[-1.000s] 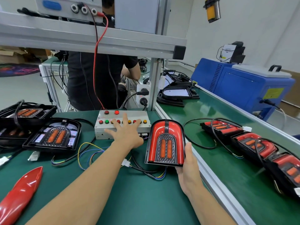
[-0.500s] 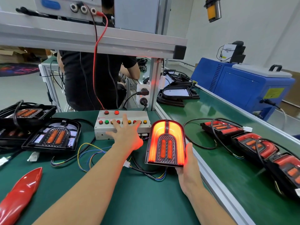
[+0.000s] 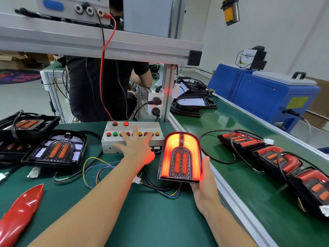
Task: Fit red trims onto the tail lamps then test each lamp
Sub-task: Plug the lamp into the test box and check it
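Lamp (image 3: 180,157) glows brighter now than half a second back, propped upright on the bench (image 3: 124,211). My right hand (image 3: 204,186) cups its lower right corner; my left hand (image 3: 137,148) stays spread flat over the button box (image 3: 132,136).

Lit tail lamps: I count one (image 3: 180,157).
Trimmed lamps on conveyor: I see three (image 3: 240,142) (image 3: 278,159) (image 3: 313,188).
Untrimmed lamps, left: two clear (image 3: 57,149) (image 3: 26,124).
Loose red trims: one (image 3: 19,207).
Test boxes: one (image 3: 114,146).
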